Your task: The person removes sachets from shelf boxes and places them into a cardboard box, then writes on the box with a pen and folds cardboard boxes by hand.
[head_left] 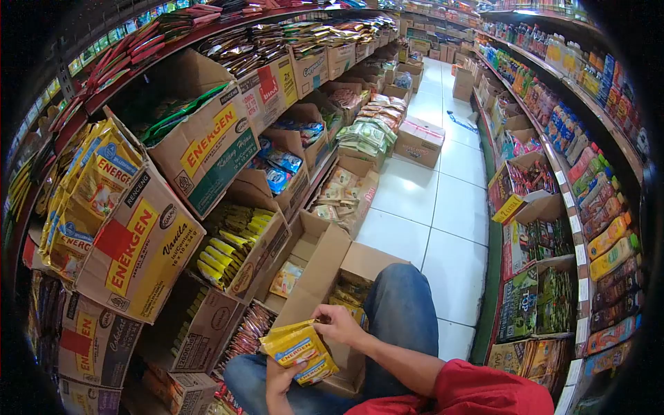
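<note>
head cam is looking down a shop aisle, and someone's sitting low with bent knees, jeans (404, 304) and a red sleeve (484, 389) showing. the left hand (279, 377) is gripping some yellow energen sachets (301, 351) from below, holding them up in front of the lap at a bit of a tilt. the right hand (339, 325) is touching their top right corner, fingers bunching together there, but i can't tell if it's actually pinching anything. an open box (375, 259) is sitting by the knees, right behind the held pack, with a flap sticking up and more packs (351, 294) lying inside.

over on the left, a big vanilla box (162, 277) is leaning out of the shelf, full of similar yellow packs, and a kacang hijau box (207, 149) is sitting just beyond it. yellow-green sachets (235, 247) are filling a carton nearer the knees. on the right, rows of bottles (609, 256) are lining the shelf. farther down the white tile floor (456, 187), a closed carton (420, 142) is sitting near the left shelves, and a blue strip (462, 122) is lying past it.
</note>
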